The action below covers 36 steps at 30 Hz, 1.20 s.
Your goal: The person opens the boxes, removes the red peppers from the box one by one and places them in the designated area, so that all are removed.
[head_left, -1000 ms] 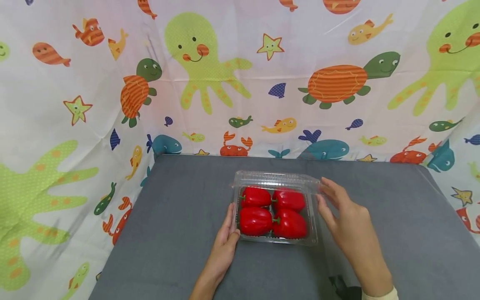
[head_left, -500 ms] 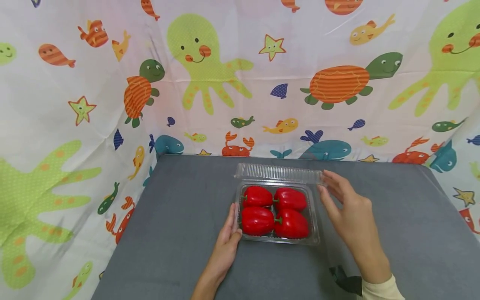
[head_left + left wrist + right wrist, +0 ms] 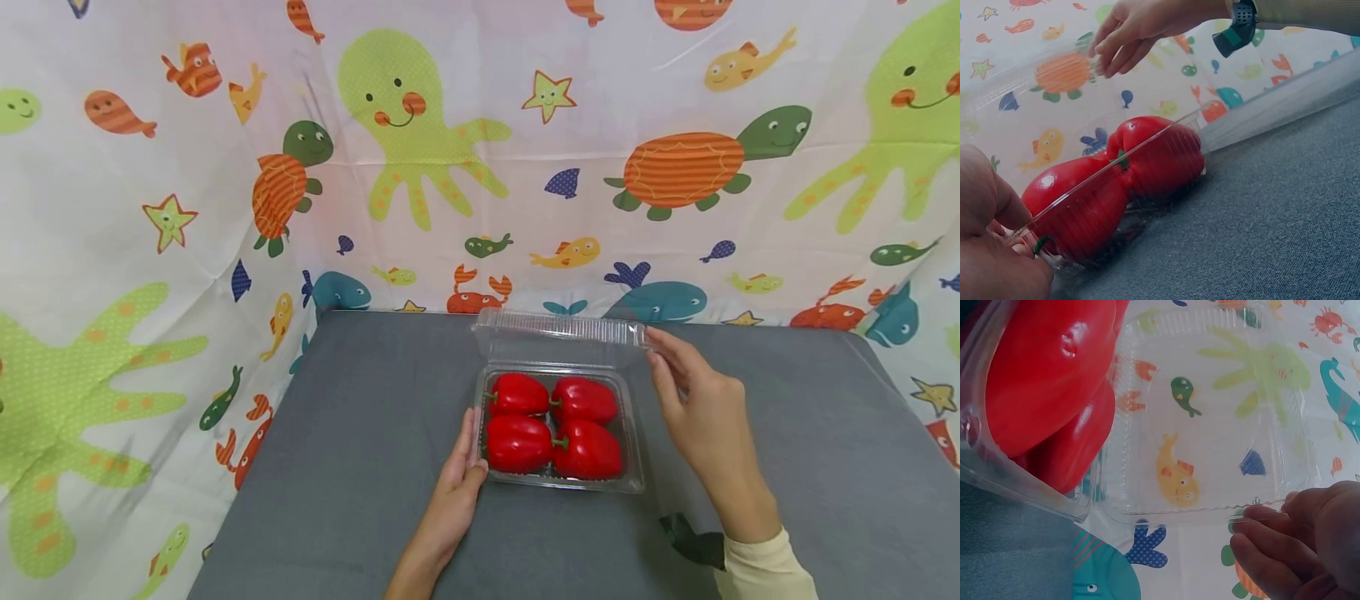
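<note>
A clear plastic clamshell container [image 3: 636, 454] sits on the grey table with several red bell peppers [image 3: 517, 443] inside, their green stems showing. My left hand [image 3: 450, 496] grips its left side, thumb at the front corner; in the left wrist view, the left fingers [image 3: 1004, 219] wrap its rim. At the back, the hinged lid [image 3: 558, 327] stands raised and tilted away from the peppers. My right hand [image 3: 708, 421] pinches the lid's right edge between thumb and fingers. From the right wrist view, the see-through lid [image 3: 1210, 412] has the right fingers [image 3: 1279, 550] at its rim.
Grey cloth covers the table [image 3: 375, 433]. A white curtain [image 3: 480, 167] printed with sea animals hangs behind and along the left side. A dark wrist strap device [image 3: 690, 542] sits by the right sleeve [image 3: 765, 567].
My right hand has moved up and back, swinging the lid from low over the rear peppers to raised behind them. The left hand keeps its hold, and the container stays in place.
</note>
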### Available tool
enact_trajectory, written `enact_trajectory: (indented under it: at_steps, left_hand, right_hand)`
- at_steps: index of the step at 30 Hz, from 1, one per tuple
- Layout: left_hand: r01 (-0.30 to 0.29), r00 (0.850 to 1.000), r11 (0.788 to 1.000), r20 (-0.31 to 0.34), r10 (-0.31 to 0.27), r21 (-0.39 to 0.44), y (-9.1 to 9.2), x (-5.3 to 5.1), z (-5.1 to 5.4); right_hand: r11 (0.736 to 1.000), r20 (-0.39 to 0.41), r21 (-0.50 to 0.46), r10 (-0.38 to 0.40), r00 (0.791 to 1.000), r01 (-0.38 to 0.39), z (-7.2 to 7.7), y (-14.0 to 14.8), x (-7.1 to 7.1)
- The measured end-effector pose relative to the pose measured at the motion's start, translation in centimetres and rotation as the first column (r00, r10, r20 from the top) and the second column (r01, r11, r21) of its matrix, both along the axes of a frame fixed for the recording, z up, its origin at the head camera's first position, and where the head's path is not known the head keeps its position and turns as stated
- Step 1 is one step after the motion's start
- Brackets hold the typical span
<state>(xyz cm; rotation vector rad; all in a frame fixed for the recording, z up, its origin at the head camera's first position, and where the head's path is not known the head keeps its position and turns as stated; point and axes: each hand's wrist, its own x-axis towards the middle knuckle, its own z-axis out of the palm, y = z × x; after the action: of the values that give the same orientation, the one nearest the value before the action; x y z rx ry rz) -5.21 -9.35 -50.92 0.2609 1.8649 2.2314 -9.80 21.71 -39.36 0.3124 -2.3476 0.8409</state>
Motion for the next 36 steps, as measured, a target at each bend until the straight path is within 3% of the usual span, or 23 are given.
enact_trajectory:
  at_steps: [23, 36]
  left_hand:
    - [0.018, 1.0, 1.0, -0.002, -0.018, 0.001, -0.2, -0.1, -0.1]
    - [0.014, 1.0, 1.0, 0.002, -0.014, -0.007, -0.2, 0.0, -0.1]
  right_hand:
    - [0.992, 0.059, -0.096, -0.078, 0.995, 0.084, 0.6, -0.1, -2.2]
    - [0.988, 0.11, -0.124, -0.08, 0.991, 0.094, 0.3, 0.0, -3.5]
